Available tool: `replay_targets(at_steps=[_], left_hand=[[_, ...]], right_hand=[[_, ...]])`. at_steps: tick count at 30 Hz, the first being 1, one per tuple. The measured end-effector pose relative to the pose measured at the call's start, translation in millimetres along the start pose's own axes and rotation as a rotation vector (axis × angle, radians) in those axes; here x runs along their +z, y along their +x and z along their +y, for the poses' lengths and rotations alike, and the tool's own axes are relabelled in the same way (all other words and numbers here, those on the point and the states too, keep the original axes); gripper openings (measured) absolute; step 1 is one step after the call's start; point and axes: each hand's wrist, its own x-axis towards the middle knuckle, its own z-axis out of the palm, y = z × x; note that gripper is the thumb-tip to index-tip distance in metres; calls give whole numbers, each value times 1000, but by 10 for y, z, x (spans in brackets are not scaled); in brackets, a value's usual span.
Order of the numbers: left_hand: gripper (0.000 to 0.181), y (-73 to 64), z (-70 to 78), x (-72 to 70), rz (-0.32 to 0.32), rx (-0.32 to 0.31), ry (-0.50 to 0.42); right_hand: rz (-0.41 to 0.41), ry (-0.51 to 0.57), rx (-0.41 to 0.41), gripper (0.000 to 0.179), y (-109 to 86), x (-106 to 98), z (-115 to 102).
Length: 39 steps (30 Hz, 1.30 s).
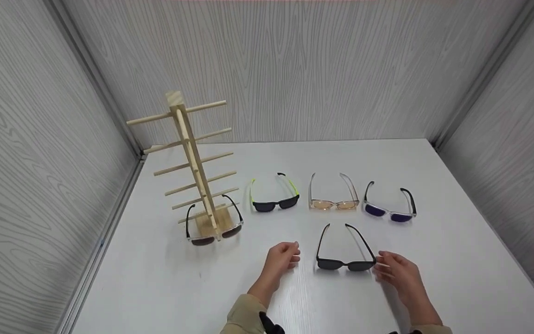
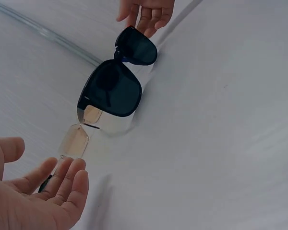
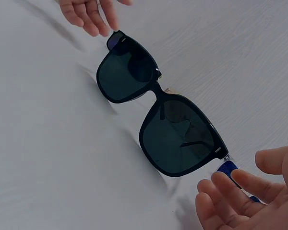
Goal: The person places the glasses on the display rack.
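We hold our left hand (image 1: 280, 260) loosely curled with thumb and fingers apart, gripping nothing, just beside the black sunglasses (image 1: 331, 264) that sit on the white table (image 1: 461, 241) between our hands. Our right hand (image 1: 401, 274) has its thumb spread from its bent fingers at the other end of the frame, and we cannot tell whether a fingertip touches it. Behind stand green-armed sunglasses (image 1: 265, 206), orange-lensed glasses (image 1: 323, 204) and blue-lensed glasses (image 1: 375, 210), with a wooden rack (image 1: 197, 169) bearing another pair (image 1: 203, 240) farther left.
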Motion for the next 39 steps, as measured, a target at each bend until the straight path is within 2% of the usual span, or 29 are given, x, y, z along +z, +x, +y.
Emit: replay_targets(at_steps=[9,16,22,31,39], left_hand=[[38,41,-48,160,-55,10,15],[32,33,-118,302,-104,36,13],[28,49,-167,327,-113,52,22],[27,60,-195,363,-90,87,36],[26,28,-204,392,-78,119,54]], right_hand=[[-45,-44,32,54,26,40,47],[-57,-63,11,50,25,49,88],[-51,-81,1,41,18,97,95],[-59,-150,9,45,30,135,77],[-65,-162,-13,43,44,151,109]])
